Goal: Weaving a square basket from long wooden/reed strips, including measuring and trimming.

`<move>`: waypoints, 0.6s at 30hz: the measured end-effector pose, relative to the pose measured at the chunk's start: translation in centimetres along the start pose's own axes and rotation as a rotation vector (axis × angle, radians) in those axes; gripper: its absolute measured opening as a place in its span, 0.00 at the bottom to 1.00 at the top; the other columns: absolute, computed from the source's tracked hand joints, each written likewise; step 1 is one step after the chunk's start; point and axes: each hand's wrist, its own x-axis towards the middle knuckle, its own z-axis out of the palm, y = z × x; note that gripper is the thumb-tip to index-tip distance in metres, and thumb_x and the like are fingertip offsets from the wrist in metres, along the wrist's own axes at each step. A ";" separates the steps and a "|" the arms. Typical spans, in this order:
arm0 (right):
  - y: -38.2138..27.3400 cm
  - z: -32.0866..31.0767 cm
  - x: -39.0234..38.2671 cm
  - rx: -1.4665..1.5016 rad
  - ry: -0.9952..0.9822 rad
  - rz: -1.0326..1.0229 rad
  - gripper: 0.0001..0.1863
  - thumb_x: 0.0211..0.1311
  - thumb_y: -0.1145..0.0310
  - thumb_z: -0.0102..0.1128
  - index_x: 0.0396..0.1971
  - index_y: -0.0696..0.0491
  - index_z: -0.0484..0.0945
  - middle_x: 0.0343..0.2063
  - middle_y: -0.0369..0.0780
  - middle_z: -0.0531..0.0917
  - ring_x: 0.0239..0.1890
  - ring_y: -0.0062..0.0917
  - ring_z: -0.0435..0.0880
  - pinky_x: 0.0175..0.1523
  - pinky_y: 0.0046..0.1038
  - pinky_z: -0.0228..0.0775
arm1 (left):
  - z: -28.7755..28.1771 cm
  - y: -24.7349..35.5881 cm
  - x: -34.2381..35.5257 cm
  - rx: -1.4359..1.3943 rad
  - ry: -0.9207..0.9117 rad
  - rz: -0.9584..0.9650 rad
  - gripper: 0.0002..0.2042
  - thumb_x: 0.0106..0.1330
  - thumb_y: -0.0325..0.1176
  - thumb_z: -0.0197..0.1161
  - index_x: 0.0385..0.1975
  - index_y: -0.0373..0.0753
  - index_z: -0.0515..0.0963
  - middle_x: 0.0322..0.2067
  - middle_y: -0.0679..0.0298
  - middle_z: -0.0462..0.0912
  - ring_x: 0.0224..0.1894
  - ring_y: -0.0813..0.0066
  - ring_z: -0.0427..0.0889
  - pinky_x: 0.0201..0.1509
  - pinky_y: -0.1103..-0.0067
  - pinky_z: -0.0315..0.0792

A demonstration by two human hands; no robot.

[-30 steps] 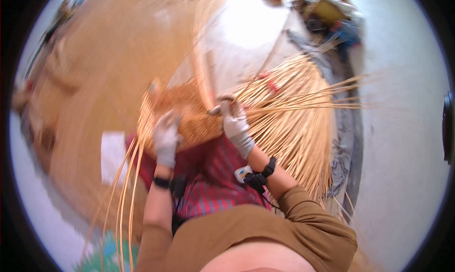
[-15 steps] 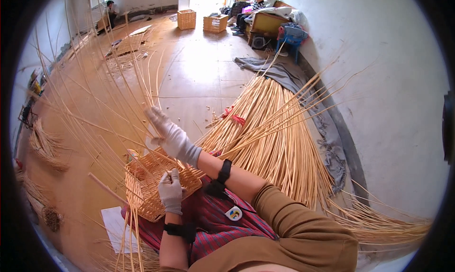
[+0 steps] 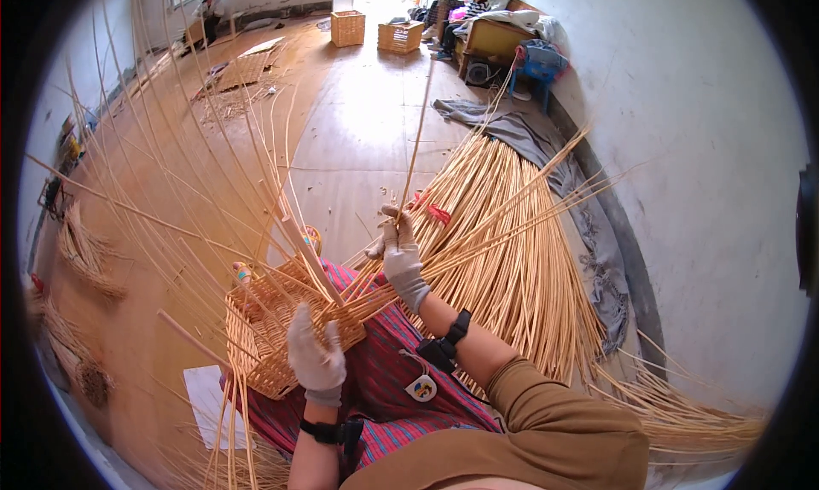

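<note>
On my lap, over a striped red and purple cloth (image 3: 384, 383), lies a partly woven wicker basket (image 3: 256, 315), tilted, with long willow rods standing out of its edges. My left hand (image 3: 316, 353), in a pale glove, rests against the near side of the basket with thumb and fingers apart. Also gloved, my right hand (image 3: 401, 260) is raised to the right of the basket, closed round a thin willow rod (image 3: 418, 136) that points up and away. A thick peeled stick (image 3: 307, 249) stands up from the basket's right corner, between my hands.
A large bundle of willow rods (image 3: 503, 251) with a red tie leans at the right, beside a grey cloth (image 3: 503, 123). Smaller bundles (image 3: 81, 247) lie at the left. Two finished baskets (image 3: 347, 29) stand far off, near people seated on a bench (image 3: 495, 42).
My right hand has come from above the basket to the right and nearer, and now holds a rod upright. My left hand has loosened from a pinch at the basket's rim and opened.
</note>
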 end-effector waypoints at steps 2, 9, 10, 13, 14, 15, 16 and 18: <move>-0.9 0.5 0.0 -0.017 0.073 0.075 0.19 0.83 0.68 0.44 0.69 0.43 0.67 0.21 0.29 0.68 0.19 0.12 0.70 0.31 0.23 0.81 | 1.2 0.3 0.1 0.242 -0.155 0.106 0.40 0.66 0.42 0.71 0.76 0.41 0.59 0.60 0.51 0.77 0.59 0.49 0.79 0.70 0.59 0.69; -4.8 -0.7 -2.5 0.127 -0.152 0.036 0.22 0.83 0.68 0.44 0.72 0.46 0.66 0.14 0.27 0.62 0.15 0.12 0.63 0.22 0.22 0.68 | 2.8 -0.9 0.0 0.249 -0.231 0.115 0.51 0.55 0.40 0.76 0.79 0.44 0.55 0.55 0.58 0.79 0.57 0.54 0.79 0.70 0.57 0.64; -5.0 -0.6 -3.9 0.119 -0.170 0.077 0.23 0.82 0.71 0.45 0.72 0.47 0.67 0.20 0.29 0.69 0.17 0.12 0.65 0.25 0.21 0.68 | 2.8 -1.3 -0.2 0.250 -0.243 0.109 0.51 0.55 0.40 0.76 0.79 0.45 0.55 0.54 0.58 0.78 0.57 0.54 0.79 0.69 0.58 0.64; -5.2 1.5 -10.1 -0.013 -0.443 -0.024 0.27 0.76 0.73 0.52 0.72 0.50 0.66 0.46 0.39 0.79 0.38 0.24 0.76 0.44 0.31 0.73 | 3.2 -2.2 -0.8 0.354 -0.244 0.141 0.49 0.58 0.42 0.73 0.80 0.44 0.54 0.54 0.59 0.78 0.56 0.58 0.78 0.67 0.59 0.65; -5.0 2.7 -12.0 -0.226 -0.611 -0.197 0.29 0.73 0.71 0.56 0.73 0.51 0.65 0.56 0.43 0.77 0.48 0.29 0.77 0.52 0.37 0.73 | 3.5 -2.5 -1.0 0.371 -0.273 0.133 0.48 0.60 0.43 0.72 0.80 0.43 0.53 0.54 0.59 0.78 0.56 0.59 0.78 0.67 0.59 0.65; -4.9 4.3 -13.8 -0.391 -0.805 -0.226 0.33 0.71 0.68 0.59 0.74 0.52 0.64 0.67 0.46 0.76 0.58 0.35 0.79 0.60 0.43 0.72 | 3.8 -2.7 -1.0 0.390 -0.303 0.129 0.47 0.62 0.43 0.70 0.80 0.42 0.53 0.53 0.59 0.78 0.56 0.60 0.78 0.67 0.60 0.65; -4.9 5.4 -14.5 -0.439 -0.962 -0.162 0.33 0.71 0.66 0.60 0.74 0.52 0.64 0.65 0.44 0.76 0.58 0.34 0.79 0.61 0.42 0.72 | 4.0 -2.8 -1.3 0.234 -0.278 0.065 0.43 0.65 0.42 0.69 0.78 0.40 0.55 0.54 0.59 0.78 0.57 0.62 0.78 0.67 0.62 0.66; -5.1 7.4 -14.7 -0.235 -0.815 -0.044 0.31 0.70 0.67 0.62 0.71 0.53 0.67 0.58 0.40 0.79 0.54 0.29 0.79 0.60 0.37 0.73 | 3.9 -2.9 -1.7 -0.090 -0.207 -0.047 0.36 0.71 0.39 0.65 0.75 0.37 0.58 0.56 0.59 0.78 0.58 0.65 0.78 0.67 0.66 0.67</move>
